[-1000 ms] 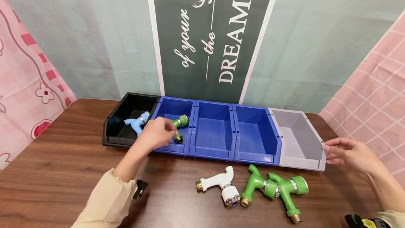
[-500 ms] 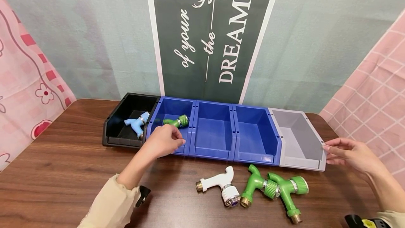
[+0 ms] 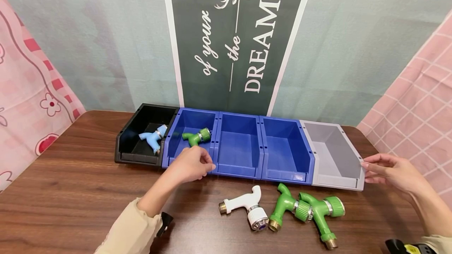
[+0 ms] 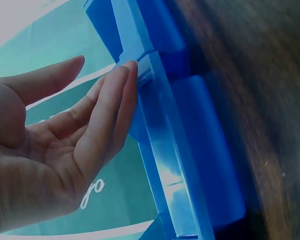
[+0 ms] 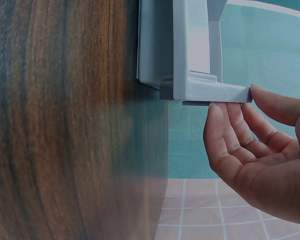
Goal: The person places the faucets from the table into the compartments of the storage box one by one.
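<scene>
My left hand is over the front edge of the left blue bin, holding nothing. In the left wrist view its thumb and fingers are apart, near the blue bin wall. A green faucet lies inside that bin, partly hidden by the hand. At the right end of the row, my right hand grips the side edge of the grey bin. In the right wrist view, the thumb is on one side of the rim and the fingertips on the other.
A light blue faucet lies in the black bin. Two more blue bins stand mid-row. On the wooden table in front are a white faucet and two green faucets side by side.
My left hand has let go of the green faucet, which stays in the left blue bin. The hand has drawn back toward the front and right. My right hand has stayed put.
</scene>
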The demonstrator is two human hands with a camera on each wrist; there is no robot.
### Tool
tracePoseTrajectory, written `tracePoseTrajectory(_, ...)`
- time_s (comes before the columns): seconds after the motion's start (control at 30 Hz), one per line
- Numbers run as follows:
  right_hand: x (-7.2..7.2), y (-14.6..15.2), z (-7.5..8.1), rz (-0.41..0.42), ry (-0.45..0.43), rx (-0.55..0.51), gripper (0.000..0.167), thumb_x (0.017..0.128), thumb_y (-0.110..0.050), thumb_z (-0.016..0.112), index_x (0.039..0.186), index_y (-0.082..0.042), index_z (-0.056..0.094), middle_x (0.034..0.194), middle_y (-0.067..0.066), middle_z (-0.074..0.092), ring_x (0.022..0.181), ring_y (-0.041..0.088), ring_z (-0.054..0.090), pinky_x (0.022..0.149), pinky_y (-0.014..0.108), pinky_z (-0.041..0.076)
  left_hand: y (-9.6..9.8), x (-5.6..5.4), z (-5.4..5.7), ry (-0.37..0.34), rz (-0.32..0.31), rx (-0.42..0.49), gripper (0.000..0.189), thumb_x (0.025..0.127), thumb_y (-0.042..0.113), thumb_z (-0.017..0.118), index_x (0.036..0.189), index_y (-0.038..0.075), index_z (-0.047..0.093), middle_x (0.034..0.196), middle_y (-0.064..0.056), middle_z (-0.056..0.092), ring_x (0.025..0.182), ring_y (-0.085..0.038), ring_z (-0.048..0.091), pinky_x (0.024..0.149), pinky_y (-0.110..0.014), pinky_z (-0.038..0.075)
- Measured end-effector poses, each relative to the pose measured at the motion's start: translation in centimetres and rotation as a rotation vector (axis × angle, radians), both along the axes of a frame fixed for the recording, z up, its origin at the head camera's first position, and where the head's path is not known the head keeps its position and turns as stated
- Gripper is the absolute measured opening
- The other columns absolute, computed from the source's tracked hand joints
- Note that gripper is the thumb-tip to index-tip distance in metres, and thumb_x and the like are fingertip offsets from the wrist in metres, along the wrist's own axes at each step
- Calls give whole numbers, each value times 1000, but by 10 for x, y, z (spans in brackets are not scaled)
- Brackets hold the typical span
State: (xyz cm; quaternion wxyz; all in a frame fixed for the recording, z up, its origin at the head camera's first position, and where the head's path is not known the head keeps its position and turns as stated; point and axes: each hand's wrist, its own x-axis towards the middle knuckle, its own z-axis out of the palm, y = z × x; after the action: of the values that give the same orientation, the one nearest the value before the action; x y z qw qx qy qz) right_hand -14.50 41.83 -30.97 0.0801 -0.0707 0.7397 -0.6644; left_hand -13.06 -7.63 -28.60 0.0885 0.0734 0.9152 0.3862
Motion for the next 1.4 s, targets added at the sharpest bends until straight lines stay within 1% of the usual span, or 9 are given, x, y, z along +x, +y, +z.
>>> tracePoseTrajectory(0.2,0,-1,0,-1,-2,-9,26,89,10,50,89,-8,68,79,7,67,67,21,64,60,33,55,4,2,-5,-3,-24,18,13,79,10,70,69,7,62,53,0,54,47,-10,52,46,-24,46)
tracePoseTrajectory(0.33,0,-1,0,0,-4,-18,26,89,11,49,89,-8,68,79,8,67,67,21,64,60,34,55,8,3,-6,-33,-44,30,13,80,10,70,69,7,61,54,-2,54,47,-10,52,47,-23,47)
tracePoseTrajectory(0.47,1,-1,0,-6,-10,-18,26,88,11,49,89,-8,68,79,7,67,67,20,64,59,33,55,12,5,-8,-49,-87,36,14,80,9,69,70,6,61,55,-3,56,47,-10,53,46,-23,47)
tracePoseTrajectory(0.6,1,-2,1,-12,-14,-17,26,88,11,50,89,-8,68,79,7,67,67,20,64,59,33,55,16,8,-10,-44,-136,35,14,80,9,69,68,6,61,54,-5,57,45,-10,53,45,-23,46)
tracePoseTrajectory(0.9,1,-2,1,-29,-24,-19,27,89,10,49,89,-9,68,79,6,67,66,21,64,59,33,55,26,12,-16,-58,-192,8,15,79,9,69,66,8,61,53,-5,58,45,-13,54,44,-23,45)
tracePoseTrajectory(1.13,1,-1,0,-12,-10,-32,28,89,11,48,89,-8,68,80,7,67,67,21,65,59,34,55,33,16,-18,-61,-214,-7,18,78,12,71,65,9,59,52,-1,55,42,-10,51,43,-22,42)
tracePoseTrajectory(1.27,1,-1,0,-9,-3,-29,28,89,11,48,90,-8,68,79,7,67,67,21,65,59,34,55,37,18,-21,-65,-240,-18,19,77,12,73,65,10,58,53,2,55,42,-9,51,43,-22,43)
tracePoseTrajectory(1.4,1,-1,0,-13,-4,-22,28,89,11,49,90,-8,68,79,7,67,67,21,65,59,34,55,39,18,-23,-40,-280,-46,18,74,13,74,65,11,59,56,5,54,44,-7,51,47,-21,43)
